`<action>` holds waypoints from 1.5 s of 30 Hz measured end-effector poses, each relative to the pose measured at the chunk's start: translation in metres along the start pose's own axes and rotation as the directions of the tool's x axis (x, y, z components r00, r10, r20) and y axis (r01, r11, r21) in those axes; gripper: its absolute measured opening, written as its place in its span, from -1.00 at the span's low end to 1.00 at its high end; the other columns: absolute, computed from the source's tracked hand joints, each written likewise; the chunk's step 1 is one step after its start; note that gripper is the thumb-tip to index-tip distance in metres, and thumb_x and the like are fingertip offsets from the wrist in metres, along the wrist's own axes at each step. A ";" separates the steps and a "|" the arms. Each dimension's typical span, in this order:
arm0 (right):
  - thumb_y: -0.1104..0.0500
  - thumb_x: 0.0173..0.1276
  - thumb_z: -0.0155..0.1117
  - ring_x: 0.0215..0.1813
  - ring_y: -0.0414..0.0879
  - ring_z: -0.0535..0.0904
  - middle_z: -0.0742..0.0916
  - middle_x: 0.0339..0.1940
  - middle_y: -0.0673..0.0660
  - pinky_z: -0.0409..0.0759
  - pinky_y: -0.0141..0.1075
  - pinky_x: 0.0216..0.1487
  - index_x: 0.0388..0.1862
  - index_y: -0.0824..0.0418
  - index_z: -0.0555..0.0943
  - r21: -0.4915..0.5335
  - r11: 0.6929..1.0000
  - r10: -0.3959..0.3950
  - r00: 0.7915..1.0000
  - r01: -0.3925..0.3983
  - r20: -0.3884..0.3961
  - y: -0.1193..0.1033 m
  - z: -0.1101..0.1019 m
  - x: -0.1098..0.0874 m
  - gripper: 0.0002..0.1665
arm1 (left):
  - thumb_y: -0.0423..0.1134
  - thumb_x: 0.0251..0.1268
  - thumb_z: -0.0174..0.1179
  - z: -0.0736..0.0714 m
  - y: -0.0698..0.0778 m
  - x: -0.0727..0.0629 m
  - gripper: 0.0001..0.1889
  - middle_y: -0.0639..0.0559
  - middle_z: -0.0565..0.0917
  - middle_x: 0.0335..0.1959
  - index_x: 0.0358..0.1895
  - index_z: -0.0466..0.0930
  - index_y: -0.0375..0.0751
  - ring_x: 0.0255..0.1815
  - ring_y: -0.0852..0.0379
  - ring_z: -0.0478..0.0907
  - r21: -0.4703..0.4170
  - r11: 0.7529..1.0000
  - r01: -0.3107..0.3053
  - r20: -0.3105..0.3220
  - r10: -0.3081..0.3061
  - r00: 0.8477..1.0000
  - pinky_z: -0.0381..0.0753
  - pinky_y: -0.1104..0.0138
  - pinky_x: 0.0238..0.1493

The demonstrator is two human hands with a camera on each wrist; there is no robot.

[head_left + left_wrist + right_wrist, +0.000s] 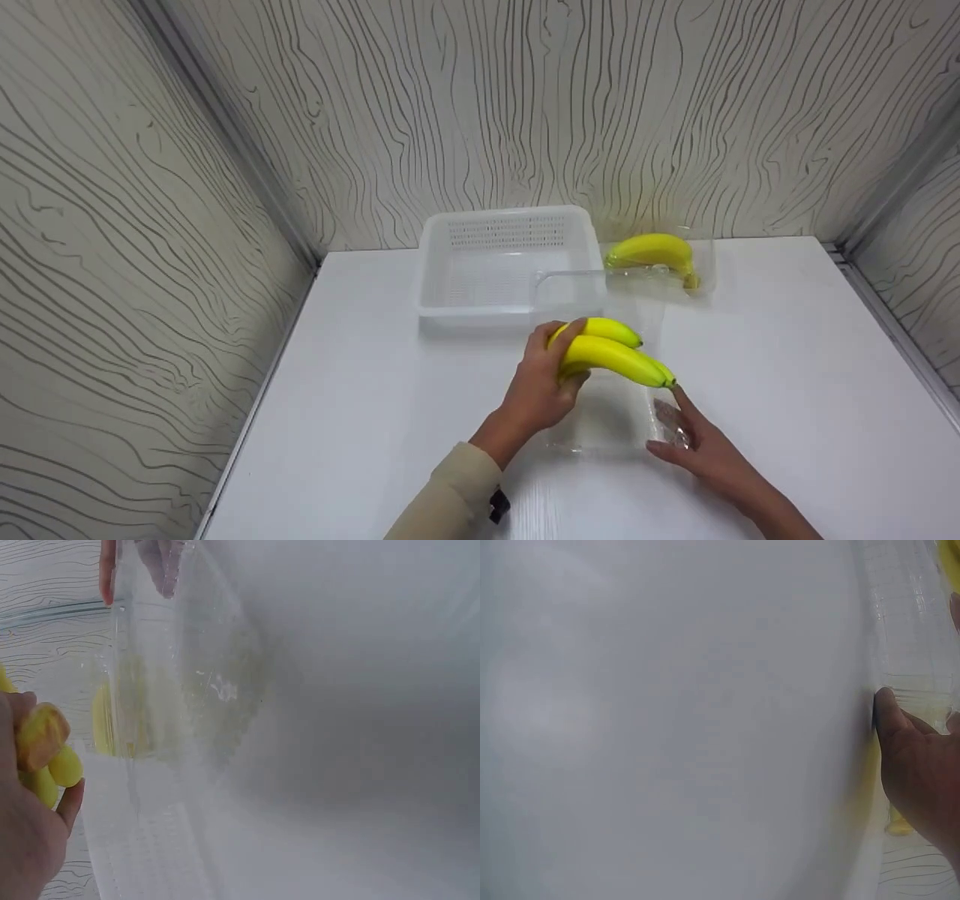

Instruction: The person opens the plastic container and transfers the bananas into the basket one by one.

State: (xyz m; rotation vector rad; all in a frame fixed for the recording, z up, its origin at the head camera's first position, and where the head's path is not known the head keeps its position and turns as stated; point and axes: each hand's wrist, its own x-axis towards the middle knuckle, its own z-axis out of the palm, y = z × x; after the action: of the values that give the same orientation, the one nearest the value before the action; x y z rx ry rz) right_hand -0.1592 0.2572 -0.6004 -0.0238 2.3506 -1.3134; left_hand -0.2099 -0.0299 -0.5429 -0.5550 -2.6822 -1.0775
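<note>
My left hand [546,379] grips a bunch of yellow bananas [611,360] by one end, with the stem end pointing right. The bunch is over an opened clear plastic clamshell box [600,427], whose lid rises at the back. In the left wrist view, fingers curl around the bananas [45,739] beside the clear box [217,682]. My right hand [709,450] holds the box's right side between thumb and fingers, its index fingertip right at the banana stem. In the right wrist view the hand [922,772] is against the clear wall [907,622].
A white perforated plastic basket [435,262] stands at the back of the white table [360,390]. To its right, another clear box [705,259] contains yellow bananas [652,247]. Wood-grain patterned panels [480,112] enclose the table at the back and sides.
</note>
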 end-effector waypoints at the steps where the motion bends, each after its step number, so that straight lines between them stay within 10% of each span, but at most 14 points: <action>1: -0.22 0.47 0.40 0.79 0.35 0.03 0.15 0.79 0.35 0.12 0.36 0.70 0.81 -0.05 -0.43 -0.001 1.000 -0.009 1.000 0.009 0.001 0.001 0.000 0.000 0.39 | -0.16 0.48 0.38 -0.002 -0.001 0.000 -0.19 0.01 0.38 0.47 0.65 0.20 0.44 0.31 0.08 0.55 -0.004 1.000 0.001 -0.008 -0.001 1.000 0.64 0.26 0.39; 45: -0.22 0.48 0.40 0.74 0.38 0.16 0.24 0.75 0.41 0.29 0.24 0.65 0.82 -0.22 -0.29 -0.038 0.997 -0.069 0.997 0.068 -0.038 0.003 0.003 0.003 0.28 | -0.27 0.42 0.42 -0.081 -0.073 -0.002 -0.18 -0.03 0.43 0.39 0.65 0.23 0.20 0.33 0.05 0.48 -0.139 0.980 0.142 -0.264 -0.175 0.948 0.51 0.01 0.56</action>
State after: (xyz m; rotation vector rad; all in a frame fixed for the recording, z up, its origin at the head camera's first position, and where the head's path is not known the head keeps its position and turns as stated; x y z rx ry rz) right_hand -0.1602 0.2559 -0.6048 -0.0913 2.4269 -1.3131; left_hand -0.2348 -0.1356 -0.5307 -0.1895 -2.4637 -1.2593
